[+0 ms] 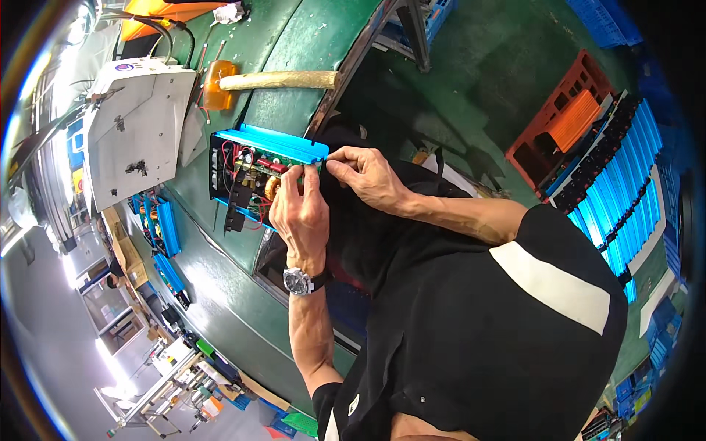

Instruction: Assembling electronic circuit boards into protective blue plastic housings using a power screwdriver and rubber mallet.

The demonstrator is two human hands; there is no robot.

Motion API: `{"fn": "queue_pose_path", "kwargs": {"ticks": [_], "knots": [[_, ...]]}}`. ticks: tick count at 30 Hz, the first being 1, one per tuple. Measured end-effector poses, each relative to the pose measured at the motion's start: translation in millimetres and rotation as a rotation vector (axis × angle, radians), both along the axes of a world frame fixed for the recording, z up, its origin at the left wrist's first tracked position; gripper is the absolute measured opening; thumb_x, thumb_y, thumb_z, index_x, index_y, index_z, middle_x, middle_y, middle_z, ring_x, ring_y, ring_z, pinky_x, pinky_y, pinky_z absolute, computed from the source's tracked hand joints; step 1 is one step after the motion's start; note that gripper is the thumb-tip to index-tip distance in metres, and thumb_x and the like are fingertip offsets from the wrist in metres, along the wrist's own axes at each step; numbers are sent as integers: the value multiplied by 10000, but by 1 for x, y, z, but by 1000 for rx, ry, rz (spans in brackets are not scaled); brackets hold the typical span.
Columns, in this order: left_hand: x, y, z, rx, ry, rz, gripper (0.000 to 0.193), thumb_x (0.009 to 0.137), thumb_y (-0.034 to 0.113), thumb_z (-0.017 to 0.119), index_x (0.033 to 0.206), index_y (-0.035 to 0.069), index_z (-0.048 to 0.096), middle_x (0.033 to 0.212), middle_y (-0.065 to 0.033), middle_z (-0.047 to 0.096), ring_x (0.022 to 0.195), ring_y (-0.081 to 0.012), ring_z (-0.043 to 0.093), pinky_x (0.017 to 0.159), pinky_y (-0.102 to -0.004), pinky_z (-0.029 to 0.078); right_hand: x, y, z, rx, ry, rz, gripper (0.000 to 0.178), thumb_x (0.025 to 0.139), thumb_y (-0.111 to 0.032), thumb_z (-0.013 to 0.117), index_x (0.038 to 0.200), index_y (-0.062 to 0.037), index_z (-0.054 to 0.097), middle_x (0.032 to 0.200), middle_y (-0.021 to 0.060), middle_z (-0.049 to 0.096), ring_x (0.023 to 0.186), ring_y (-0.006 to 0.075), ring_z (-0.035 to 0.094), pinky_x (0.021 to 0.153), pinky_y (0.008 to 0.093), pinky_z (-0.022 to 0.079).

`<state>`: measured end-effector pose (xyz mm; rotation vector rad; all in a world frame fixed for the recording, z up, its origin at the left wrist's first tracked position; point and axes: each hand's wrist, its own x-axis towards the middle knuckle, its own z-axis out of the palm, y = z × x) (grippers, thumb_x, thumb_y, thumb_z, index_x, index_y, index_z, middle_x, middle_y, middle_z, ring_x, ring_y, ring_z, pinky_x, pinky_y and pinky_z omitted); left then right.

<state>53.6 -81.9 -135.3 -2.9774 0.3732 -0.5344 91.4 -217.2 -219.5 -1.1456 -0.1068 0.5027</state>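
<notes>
On the green bench (283, 110), at its edge, lies an open blue-cased device (272, 141). At its left end, red wires (229, 156) loop loosely by a black end panel (215, 169); one could snag if the case shifts. Just beyond, a mallet (279, 80) lies with its handle reaching the bench edge, where a sleeve could knock it off. Hard finger pressure near the coil (272, 187) could strain a part, and a push on the device's right end could tip it off the edge.

The left hand (300, 209) comes up from below, fingers bent down onto that end; whether they clasp or only press, I cannot tell. The right hand (371, 180) reaches in from the right, thumb and forefinger drawn close at the case's corner, their grip too small to make out.
</notes>
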Motion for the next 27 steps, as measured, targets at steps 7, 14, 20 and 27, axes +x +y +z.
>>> {"fn": "queue_pose_path", "kwargs": {"ticks": [7,14,20,27], "knots": [[-2,-14,-5,-148,-72,85,281,855,-28,706,1126,45,731,1023,-103,683,867,-294,699,686,-389,569,0,-1,9,57,93,48,268,1012,-212,692,1115,36,694,810,8,673,737,43,579,650,245,479],[-3,-18,-8,-308,-99,196,208,874,-28,729,1064,52,760,997,-115,699,870,-311,694,689,-397,559,0,11,8,-23,129,-22,246,980,-207,739,1016,27,672,826,49,726,764,57,637,644,247,504],[-4,-15,-7,-474,-75,234,183,887,-18,727,1052,48,768,998,-125,706,888,-309,695,718,-378,555,0,14,4,30,171,11,220,981,-211,735,956,4,694,754,9,679,679,44,601,597,233,470],[-4,-14,-3,-214,-53,155,297,850,-50,716,1117,75,745,993,-102,663,857,-307,672,654,-408,541,5,10,5,155,294,106,219,981,-215,732,963,2,706,749,-21,655,664,38,566,610,226,463]]}}
